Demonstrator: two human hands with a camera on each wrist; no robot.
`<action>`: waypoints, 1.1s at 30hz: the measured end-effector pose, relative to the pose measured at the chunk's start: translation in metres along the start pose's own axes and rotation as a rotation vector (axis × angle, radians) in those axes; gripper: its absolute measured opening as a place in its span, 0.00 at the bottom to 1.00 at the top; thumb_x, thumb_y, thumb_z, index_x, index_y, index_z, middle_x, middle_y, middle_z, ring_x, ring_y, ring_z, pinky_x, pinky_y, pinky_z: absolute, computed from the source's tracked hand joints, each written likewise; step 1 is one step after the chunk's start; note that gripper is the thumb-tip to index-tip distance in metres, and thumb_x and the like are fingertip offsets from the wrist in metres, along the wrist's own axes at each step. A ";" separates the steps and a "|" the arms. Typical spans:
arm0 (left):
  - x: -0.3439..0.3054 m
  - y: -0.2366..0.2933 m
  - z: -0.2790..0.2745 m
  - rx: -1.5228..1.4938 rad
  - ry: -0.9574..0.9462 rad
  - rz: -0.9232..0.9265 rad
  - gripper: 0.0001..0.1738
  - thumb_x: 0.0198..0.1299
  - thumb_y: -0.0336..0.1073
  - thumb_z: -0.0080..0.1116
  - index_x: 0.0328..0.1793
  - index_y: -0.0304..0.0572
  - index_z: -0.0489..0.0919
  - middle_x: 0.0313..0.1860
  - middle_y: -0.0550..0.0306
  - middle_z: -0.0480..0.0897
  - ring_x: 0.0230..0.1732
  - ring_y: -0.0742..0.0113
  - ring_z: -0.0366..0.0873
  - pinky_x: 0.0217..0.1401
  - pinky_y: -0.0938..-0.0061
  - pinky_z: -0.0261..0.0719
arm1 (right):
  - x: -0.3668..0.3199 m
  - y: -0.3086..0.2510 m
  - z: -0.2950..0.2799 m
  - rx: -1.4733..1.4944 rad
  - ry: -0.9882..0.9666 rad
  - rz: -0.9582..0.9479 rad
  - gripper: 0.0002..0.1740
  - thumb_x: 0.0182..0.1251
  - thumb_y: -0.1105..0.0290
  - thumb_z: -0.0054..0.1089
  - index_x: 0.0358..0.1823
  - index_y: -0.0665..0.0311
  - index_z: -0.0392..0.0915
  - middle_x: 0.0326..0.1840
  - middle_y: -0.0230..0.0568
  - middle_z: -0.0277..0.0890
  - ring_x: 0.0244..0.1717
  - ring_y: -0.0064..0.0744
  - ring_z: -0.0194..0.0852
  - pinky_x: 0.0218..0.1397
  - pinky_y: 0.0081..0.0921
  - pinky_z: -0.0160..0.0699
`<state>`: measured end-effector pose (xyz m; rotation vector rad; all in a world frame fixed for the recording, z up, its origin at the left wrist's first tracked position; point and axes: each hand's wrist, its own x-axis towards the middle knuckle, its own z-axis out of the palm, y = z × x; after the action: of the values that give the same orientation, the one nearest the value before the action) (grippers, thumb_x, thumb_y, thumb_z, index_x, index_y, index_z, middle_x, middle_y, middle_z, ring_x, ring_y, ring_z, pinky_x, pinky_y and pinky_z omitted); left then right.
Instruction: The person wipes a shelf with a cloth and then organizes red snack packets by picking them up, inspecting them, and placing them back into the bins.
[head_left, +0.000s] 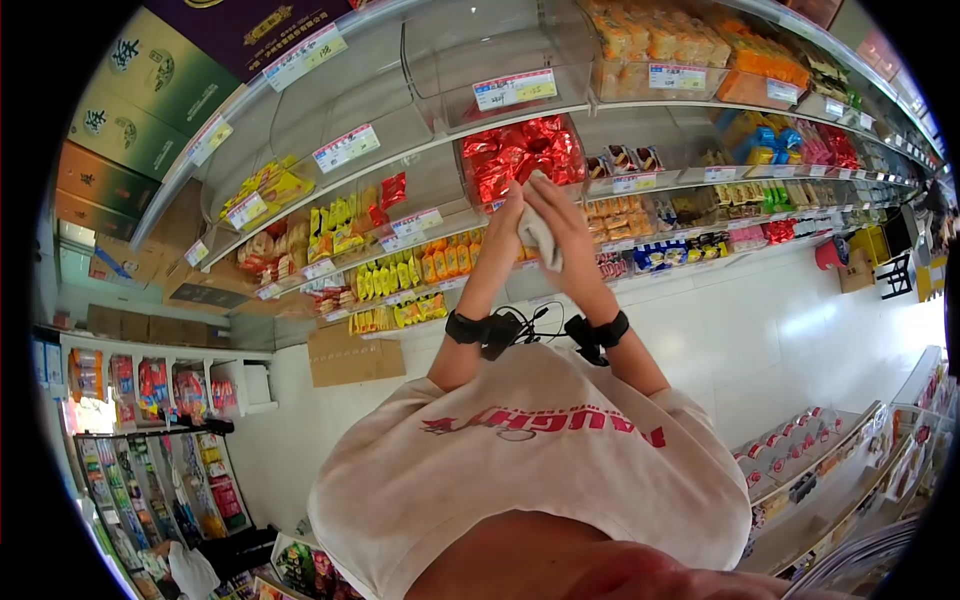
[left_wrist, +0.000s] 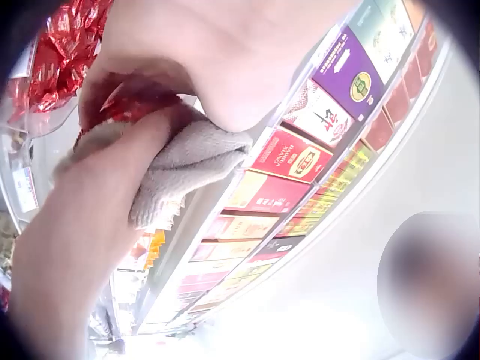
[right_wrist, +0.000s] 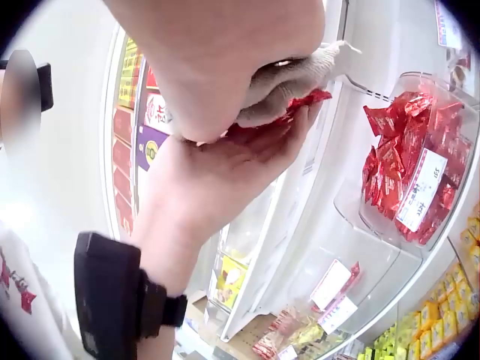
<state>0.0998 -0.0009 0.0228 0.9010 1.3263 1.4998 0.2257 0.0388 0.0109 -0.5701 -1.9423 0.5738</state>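
Note:
Close together in front of the shelf, my left hand (head_left: pixel 504 228) and right hand (head_left: pixel 572 232) meet in the head view. Fingers of the right hand grip a greyish-white cloth (head_left: pixel 539 240), which hangs in folds out of its palm. A shiny red wrapped packet (right_wrist: pixel 306 100) lies in the left hand, mostly covered by fingers and cloth in the right wrist view. The left wrist view shows the packet's red wrapper (left_wrist: pixel 139 106) between the two hands, with the cloth against it. Just beyond the hands, a clear bin (right_wrist: pixel 361 196) holds similar red packets (right_wrist: pixel 405 146).
Clear shelf bins with price tags (head_left: pixel 514 90) run along the tiers. Yellow packets (head_left: pixel 388 278) fill lower bins, and gift boxes (head_left: pixel 140 85) stand at upper left. A cardboard box (head_left: pixel 355 357) sits on the floor below. Another person (head_left: pixel 195 570) is at the lower left.

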 end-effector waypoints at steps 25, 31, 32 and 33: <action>0.013 -0.001 -0.001 0.124 -0.059 0.259 0.18 0.71 0.38 0.63 0.57 0.28 0.83 0.44 0.64 0.83 0.41 0.84 0.74 0.41 0.85 0.71 | -0.019 0.010 -0.043 0.666 0.015 0.782 0.20 0.72 0.60 0.66 0.57 0.67 0.79 0.46 0.30 0.82 0.43 0.18 0.76 0.48 0.21 0.76; 0.016 0.001 -0.020 -0.047 0.100 0.208 0.16 0.70 0.37 0.64 0.56 0.31 0.83 0.45 0.63 0.84 0.43 0.80 0.78 0.47 0.82 0.75 | -0.021 0.031 -0.028 0.542 0.103 0.500 0.24 0.73 0.62 0.65 0.64 0.66 0.72 0.57 0.36 0.77 0.56 0.24 0.73 0.59 0.25 0.74; 0.017 -0.001 -0.025 -0.082 0.152 0.210 0.16 0.70 0.37 0.64 0.56 0.31 0.83 0.44 0.63 0.84 0.44 0.79 0.78 0.47 0.82 0.76 | -0.020 0.031 -0.024 0.619 0.168 0.595 0.25 0.73 0.61 0.65 0.65 0.66 0.72 0.57 0.35 0.76 0.56 0.23 0.73 0.59 0.26 0.73; 0.017 -0.002 -0.028 -0.117 0.204 0.212 0.16 0.70 0.37 0.64 0.55 0.31 0.83 0.44 0.62 0.84 0.44 0.79 0.78 0.48 0.82 0.76 | -0.017 0.028 -0.021 0.695 0.233 0.692 0.26 0.73 0.60 0.65 0.65 0.65 0.71 0.57 0.35 0.76 0.57 0.23 0.72 0.59 0.26 0.73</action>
<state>0.0682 0.0063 0.0161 0.8515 1.3020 1.8559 0.2556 0.0533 -0.0100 -0.7977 -1.1725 1.4655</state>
